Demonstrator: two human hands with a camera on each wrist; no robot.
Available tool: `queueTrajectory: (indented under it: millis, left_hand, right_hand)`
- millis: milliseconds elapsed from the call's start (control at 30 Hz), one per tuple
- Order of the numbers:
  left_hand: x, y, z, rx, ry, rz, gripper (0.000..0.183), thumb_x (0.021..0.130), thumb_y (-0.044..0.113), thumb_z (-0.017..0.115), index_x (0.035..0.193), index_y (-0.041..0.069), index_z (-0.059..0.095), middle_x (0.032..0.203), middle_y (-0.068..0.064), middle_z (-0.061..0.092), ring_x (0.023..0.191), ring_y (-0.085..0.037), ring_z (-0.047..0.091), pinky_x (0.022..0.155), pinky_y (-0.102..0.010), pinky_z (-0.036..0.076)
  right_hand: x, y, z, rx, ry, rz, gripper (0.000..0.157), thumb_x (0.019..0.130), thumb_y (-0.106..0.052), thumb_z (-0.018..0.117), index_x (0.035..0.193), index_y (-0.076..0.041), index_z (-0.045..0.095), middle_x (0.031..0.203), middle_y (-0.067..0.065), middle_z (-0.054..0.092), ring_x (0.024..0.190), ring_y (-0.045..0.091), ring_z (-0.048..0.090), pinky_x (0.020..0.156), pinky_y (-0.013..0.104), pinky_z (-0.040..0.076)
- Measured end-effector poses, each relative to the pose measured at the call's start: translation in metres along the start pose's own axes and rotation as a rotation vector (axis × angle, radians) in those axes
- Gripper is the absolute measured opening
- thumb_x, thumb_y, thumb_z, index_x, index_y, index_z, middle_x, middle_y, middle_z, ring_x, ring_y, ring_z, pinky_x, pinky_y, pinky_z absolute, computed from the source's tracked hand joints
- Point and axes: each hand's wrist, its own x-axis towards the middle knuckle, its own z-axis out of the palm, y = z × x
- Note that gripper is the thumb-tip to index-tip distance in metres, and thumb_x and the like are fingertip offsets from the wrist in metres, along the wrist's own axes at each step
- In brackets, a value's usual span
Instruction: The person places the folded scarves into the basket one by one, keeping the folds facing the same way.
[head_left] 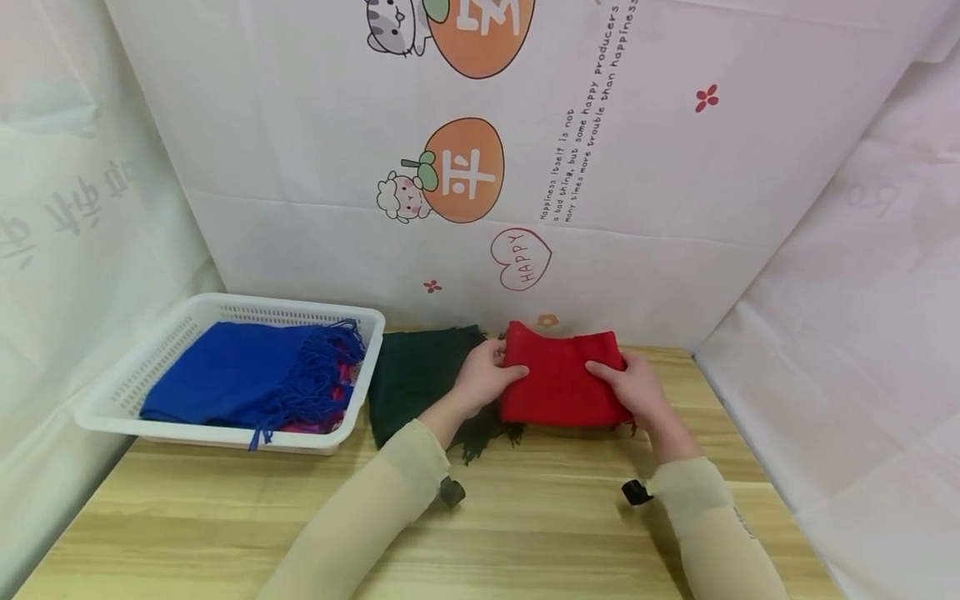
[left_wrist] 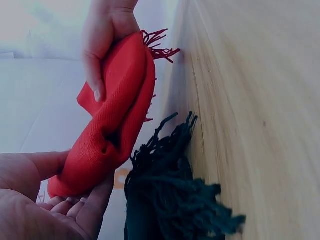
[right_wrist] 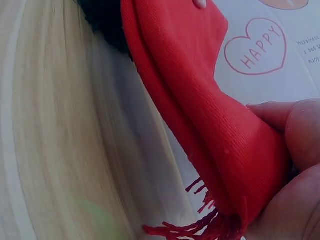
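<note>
Item 1: red cloth (head_left: 564,383), folded in layers, fringed; held at its two ends between both hands, over the right half of the counter (head_left: 540,533). Rear face hidden in the head view; whether the fringe touches the counter cannot be told.

Left hand (head_left: 482,379): grip pinching the cloth's left end, thumb in front; the fingers behind are partly covered by it, and the left wrist view crops the palm.

Right hand (head_left: 633,385): grip pinching the right end, thumb on the near face; remaining fingers mostly out of sight, the hand cut by the frame in the right wrist view.

Item 2: dark green cloth (head_left: 416,379), fringed, on the counter just left of the red; partly covered by the left hand and forearm.

Item 3: white basket (head_left: 202,432), far left, whole in the head view; floor hidden by its contents.

Item 4: blue cloth (head_left: 232,371), inside, fringe over the front rim.

Item 5: pink material (head_left: 347,372) beneath the blue, mostly concealed; form unclear.
</note>
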Motion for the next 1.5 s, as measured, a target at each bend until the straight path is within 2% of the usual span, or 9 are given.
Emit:
queueTrajectory:
  millis: [433, 800, 1167, 1500]
  left_hand:
    - [-0.008, 0.0, -0.018, -0.003, -0.032, 0.016, 0.044, 0.102, 0.019, 0.082, 0.138, 0.005, 0.062, 0.125, -0.013, 0.077, 0.1, -0.026, 0.078, 0.087, -0.048, 0.068]
    - [-0.02, 0.012, -0.032, 0.081, 0.006, 0.019, 0.044, 0.102, 0.02, 0.083, 0.137, 0.005, 0.062, 0.123, -0.014, 0.075, 0.098, -0.027, 0.075, 0.085, -0.046, 0.068]
    - [-0.031, 0.017, -0.042, 0.162, 0.037, 0.018, 0.046, 0.102, 0.022, 0.082, 0.139, 0.004, 0.061, 0.124, -0.015, 0.073, 0.098, -0.027, 0.074, 0.084, -0.046, 0.068]
    - [-0.043, 0.023, -0.055, 0.192, 0.066, 0.011, 0.05, 0.101, 0.023, 0.083, 0.141, 0.005, 0.06, 0.126, -0.015, 0.072, 0.099, -0.028, 0.073, 0.083, -0.046, 0.068]
  right_hand:
    - [-0.005, -0.008, 0.01, 0.017, -0.033, 0.001, 0.067, 0.102, -0.052, 0.08, 0.14, 0.0, 0.06, 0.12, 0.017, 0.07, 0.092, 0.027, 0.074, 0.077, 0.038, 0.064]
    - [-0.014, -0.018, 0.019, 0.009, -0.048, -0.024, 0.068, 0.104, -0.052, 0.078, 0.143, 0.0, 0.058, 0.123, 0.018, 0.07, 0.093, 0.028, 0.074, 0.078, 0.037, 0.064]
    - [-0.026, -0.032, 0.027, 0.035, -0.079, -0.055, 0.065, 0.104, -0.049, 0.078, 0.142, -0.001, 0.057, 0.121, 0.016, 0.071, 0.093, 0.026, 0.074, 0.078, 0.036, 0.063]
    - [-0.035, -0.044, 0.038, 0.076, -0.101, -0.073, 0.065, 0.104, -0.046, 0.079, 0.143, 0.001, 0.056, 0.123, 0.016, 0.07, 0.094, 0.026, 0.074, 0.078, 0.036, 0.064]
